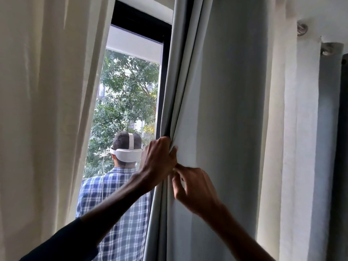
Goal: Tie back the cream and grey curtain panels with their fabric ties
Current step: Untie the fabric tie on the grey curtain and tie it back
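While my left hand grips the gathered front edge of the grey curtain panel, fingers curled round the bunched folds, my right hand sits just below and against it. Its fingers are curled in, pinching a fold of the same panel, though that hand is a little blurred. The grey panel hangs across the right half of the view, drawn in at the spot where I hold it. The cream curtain panel hangs loose on the left, well apart from both hands. Between the two panels shows the dark window frame. Outside stands a person in a blue checked shirt, back to me, a white strap round the head, with green trees beyond. Right of the grey panel hangs a paler curtain with metal eyelets near its top.
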